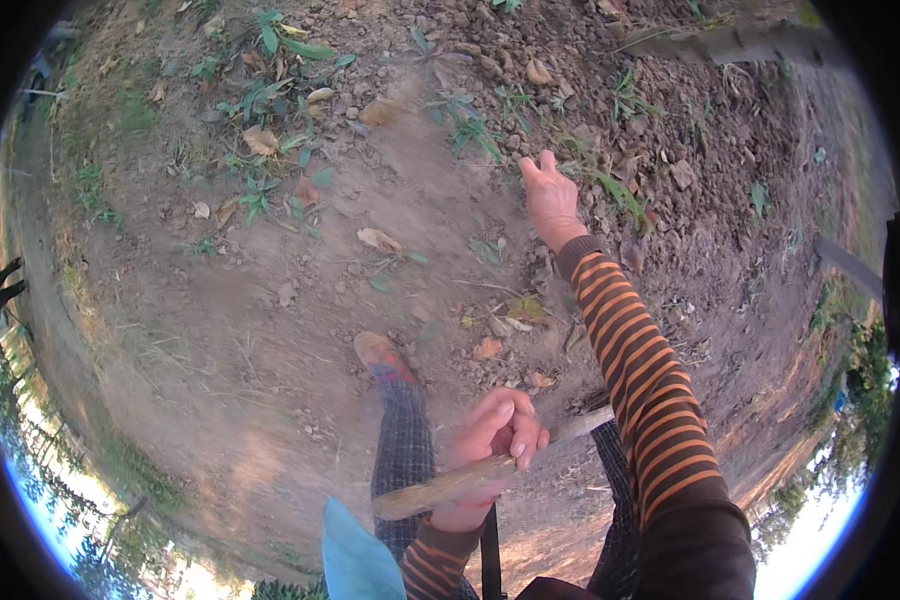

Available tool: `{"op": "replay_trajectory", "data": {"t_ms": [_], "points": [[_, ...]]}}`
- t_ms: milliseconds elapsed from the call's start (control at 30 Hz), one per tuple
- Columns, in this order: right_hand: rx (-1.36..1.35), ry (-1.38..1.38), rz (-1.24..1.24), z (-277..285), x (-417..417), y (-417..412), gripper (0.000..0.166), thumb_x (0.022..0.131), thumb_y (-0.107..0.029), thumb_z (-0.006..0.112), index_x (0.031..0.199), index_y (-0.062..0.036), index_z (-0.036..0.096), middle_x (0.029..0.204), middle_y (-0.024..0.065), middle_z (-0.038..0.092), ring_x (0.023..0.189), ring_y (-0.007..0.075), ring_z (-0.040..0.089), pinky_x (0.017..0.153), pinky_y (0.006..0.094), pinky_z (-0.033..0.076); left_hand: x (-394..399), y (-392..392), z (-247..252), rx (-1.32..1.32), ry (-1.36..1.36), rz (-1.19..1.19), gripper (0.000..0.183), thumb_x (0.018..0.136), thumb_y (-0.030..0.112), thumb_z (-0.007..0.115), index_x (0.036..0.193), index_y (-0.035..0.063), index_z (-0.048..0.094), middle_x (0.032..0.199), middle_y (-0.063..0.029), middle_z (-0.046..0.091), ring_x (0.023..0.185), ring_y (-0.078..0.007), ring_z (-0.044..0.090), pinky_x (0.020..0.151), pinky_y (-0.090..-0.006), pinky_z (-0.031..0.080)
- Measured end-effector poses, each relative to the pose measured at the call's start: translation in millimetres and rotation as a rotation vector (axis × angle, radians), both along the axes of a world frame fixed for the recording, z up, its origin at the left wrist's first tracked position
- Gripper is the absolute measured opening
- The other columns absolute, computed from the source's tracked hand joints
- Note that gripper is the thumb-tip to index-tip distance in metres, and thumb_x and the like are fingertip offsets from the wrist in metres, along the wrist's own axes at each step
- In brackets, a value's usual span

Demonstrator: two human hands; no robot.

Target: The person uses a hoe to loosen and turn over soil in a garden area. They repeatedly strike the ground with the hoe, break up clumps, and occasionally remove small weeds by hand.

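Note:
My left hand (495, 431) is curled around a worn wooden handle (442, 487), held low in front of my legs. The handle slants up to the right, and its far part passes behind my right sleeve. My right hand (551, 196) reaches forward, down at the soil. Its fingers are bent beside some thin grass blades (581, 169) and a green weed (622, 196). The fingertips are mostly hidden, so whether they pinch a stem cannot be told. A leafy weed (469, 131) grows just beyond that hand, to its left.
Loose clods (682, 174) and dry leaves cover the ground at right. Several weeds (255, 105) grow at upper left. A grey log-like piece (742, 43) lies at upper right. My shoe (381, 356) stands on bare soil (270, 375). Blue cloth (360, 555) hangs at the bottom.

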State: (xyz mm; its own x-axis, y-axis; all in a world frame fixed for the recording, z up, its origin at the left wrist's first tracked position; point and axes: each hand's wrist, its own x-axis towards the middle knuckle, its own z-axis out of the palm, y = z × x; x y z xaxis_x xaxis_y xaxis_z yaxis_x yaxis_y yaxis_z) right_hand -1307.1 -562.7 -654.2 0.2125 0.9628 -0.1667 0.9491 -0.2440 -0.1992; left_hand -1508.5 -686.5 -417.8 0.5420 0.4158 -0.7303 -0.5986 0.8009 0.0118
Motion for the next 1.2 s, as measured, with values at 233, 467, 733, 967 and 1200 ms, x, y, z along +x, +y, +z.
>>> {"op": "replay_trajectory", "data": {"t_ms": [233,467,733,967,1200], "points": [[-0.022,0.109,-0.090,-6.4,-1.2,11.7,0.014,0.075,-0.001,0.051,0.086,-0.0060,0.045,0.090,0.0164,0.049,0.071,0.0388,0.057,0.060,0.0475,0.046,-2.5,3.6,0.0,0.006,-0.002,-0.007,0.020,0.093,0.018,0.037,0.095,0.0029,0.051,0.057,-0.0015,0.045,0.052,-0.0132,0.047,0.072,-0.0310,0.041],[-0.072,0.031,-0.058,-3.9,2.5,5.9,0.011,0.076,-0.004,0.052,0.086,-0.0043,0.047,0.092,0.0150,0.050,0.068,0.0335,0.062,0.058,0.0422,0.051,1.7,5.9,-0.1,-0.023,-0.002,-0.031,0.020,0.092,0.020,0.039,0.093,0.0041,0.051,0.056,-0.0005,0.044,0.052,-0.0130,0.046,0.071,-0.0318,0.041],[-0.207,0.005,0.013,-0.2,0.7,20.8,0.013,0.075,-0.003,0.053,0.088,-0.0031,0.051,0.093,0.0172,0.053,0.072,0.0333,0.063,0.059,0.0407,0.052,3.0,4.7,0.7,0.004,0.010,-0.022,0.021,0.094,0.019,0.037,0.095,0.0033,0.051,0.056,-0.0014,0.044,0.052,-0.0138,0.046,0.071,-0.0322,0.041],[-0.254,0.022,0.037,21.3,-1.6,24.8,0.015,0.073,-0.002,0.054,0.087,0.0006,0.051,0.092,0.0199,0.055,0.075,0.0337,0.062,0.062,0.0405,0.052,5.2,13.6,8.7,-0.015,0.050,-0.070,0.021,0.092,0.021,0.038,0.087,0.0046,0.049,0.057,-0.0004,0.043,0.051,-0.0129,0.046,0.069,-0.0324,0.042],[-0.221,0.212,0.127,17.9,-10.3,-14.1,0.011,0.074,-0.003,0.053,0.084,0.0005,0.050,0.085,0.0211,0.056,0.076,0.0364,0.060,0.061,0.0433,0.050,4.8,6.3,0.9,-0.011,-0.044,0.019,0.021,0.093,0.018,0.037,0.096,0.0029,0.051,0.057,-0.0020,0.045,0.052,-0.0143,0.046,0.069,-0.0321,0.040]]}}
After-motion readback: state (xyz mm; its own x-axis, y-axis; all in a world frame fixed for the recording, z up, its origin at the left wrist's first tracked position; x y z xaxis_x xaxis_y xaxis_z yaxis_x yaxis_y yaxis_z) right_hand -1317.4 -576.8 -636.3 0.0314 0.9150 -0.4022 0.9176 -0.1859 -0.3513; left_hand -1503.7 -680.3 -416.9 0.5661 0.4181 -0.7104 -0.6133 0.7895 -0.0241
